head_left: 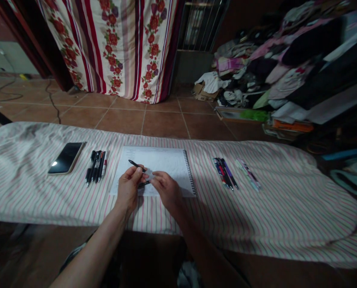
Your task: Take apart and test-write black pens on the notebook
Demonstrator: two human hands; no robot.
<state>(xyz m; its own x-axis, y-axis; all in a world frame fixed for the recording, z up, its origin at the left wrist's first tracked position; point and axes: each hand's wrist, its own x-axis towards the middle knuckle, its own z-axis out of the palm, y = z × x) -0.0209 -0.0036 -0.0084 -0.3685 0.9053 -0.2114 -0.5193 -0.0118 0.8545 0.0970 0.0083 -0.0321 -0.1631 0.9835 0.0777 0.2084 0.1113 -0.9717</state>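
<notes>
My left hand is closed around a black pen, whose end sticks out up and to the left. Close beside it, my right hand has its thumb and fingers pinched together. Between the two hands shows a small pale, see-through-looking piece, too blurred to name. Below it, a dark pen-like piece runs between the hands, partly hidden by the fingers. Both hands are over a spiral notebook that lies open on the striped cloth, its coil on the right side.
Left of the notebook lie several black pens and a smartphone. To the right are several dark and purple pens and pastel pens. The striped cloth is wrinkled. Beyond are a floral curtain and piled clothes.
</notes>
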